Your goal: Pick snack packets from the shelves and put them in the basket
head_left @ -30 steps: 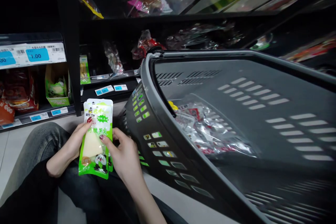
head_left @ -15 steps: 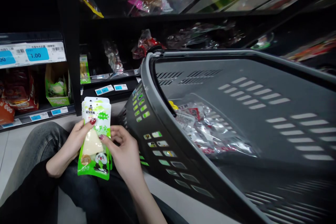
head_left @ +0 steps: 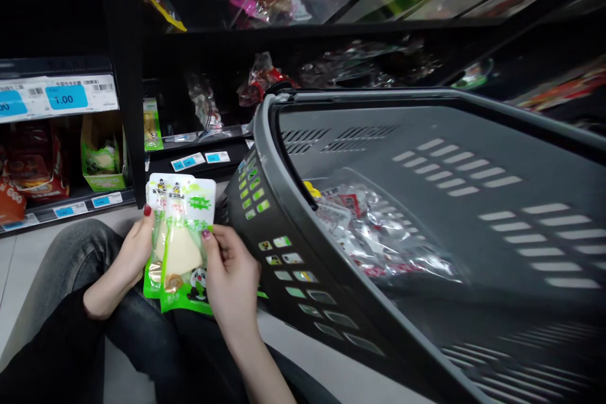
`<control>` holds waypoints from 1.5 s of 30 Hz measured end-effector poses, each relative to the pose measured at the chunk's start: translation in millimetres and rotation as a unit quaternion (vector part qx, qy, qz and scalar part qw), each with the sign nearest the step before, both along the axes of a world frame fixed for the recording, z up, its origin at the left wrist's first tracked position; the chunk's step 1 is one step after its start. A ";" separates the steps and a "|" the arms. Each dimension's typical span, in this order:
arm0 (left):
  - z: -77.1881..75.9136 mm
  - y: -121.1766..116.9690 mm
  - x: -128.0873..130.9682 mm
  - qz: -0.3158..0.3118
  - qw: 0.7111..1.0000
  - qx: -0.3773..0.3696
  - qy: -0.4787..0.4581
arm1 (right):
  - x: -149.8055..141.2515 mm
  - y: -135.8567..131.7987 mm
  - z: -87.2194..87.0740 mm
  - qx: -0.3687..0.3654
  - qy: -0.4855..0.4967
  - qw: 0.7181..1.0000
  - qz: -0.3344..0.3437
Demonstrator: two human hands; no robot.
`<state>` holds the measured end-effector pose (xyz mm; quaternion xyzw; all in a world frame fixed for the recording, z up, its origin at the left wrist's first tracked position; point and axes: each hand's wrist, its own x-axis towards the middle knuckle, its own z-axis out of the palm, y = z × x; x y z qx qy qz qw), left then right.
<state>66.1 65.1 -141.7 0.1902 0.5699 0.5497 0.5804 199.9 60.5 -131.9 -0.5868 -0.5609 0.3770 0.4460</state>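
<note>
Two flat green-and-white snack packets with a panda print are fanned out above my lap. My right hand (head_left: 234, 271) pinches the front snack packet (head_left: 182, 255) by its right edge, between thumb and fingers. Behind it, the rear snack packet (head_left: 154, 284) shows along its left side, where my left hand (head_left: 135, 249) grips it with the thumb at the edge. Whether more packets lie behind these is hidden. Just right of my right hand stands a large grey shopping basket (head_left: 303, 208), tilted in view, with clear-wrapped snack packages (head_left: 364, 227) inside.
Shelves with price labels (head_left: 67, 97) run along the back. A green open carton (head_left: 103, 164) of small packets stands on the lower left shelf. One green packet (head_left: 152, 123) leans by the dark shelf post (head_left: 127, 44). Pale floor tiles (head_left: 12, 278) show at left.
My right hand has slid the front packet to the right, so the rear packet now shows at the left. My left hand stays nearly in place, its thumb now at the rear packet's edge.
</note>
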 end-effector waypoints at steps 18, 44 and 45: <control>1.3 1.8 -6.8 -0.109 0.991 0.077 0.023 | 8.6 2.1 34.5 -0.042 0.202 0.978 -0.023; 11.3 2.3 -6.0 -0.068 0.997 0.048 -0.005 | 22.7 4.6 42.1 -0.345 0.551 0.737 0.184; 11.3 2.3 -6.1 -0.067 0.997 0.045 -0.007 | 22.0 5.0 42.1 -0.344 0.542 0.747 0.171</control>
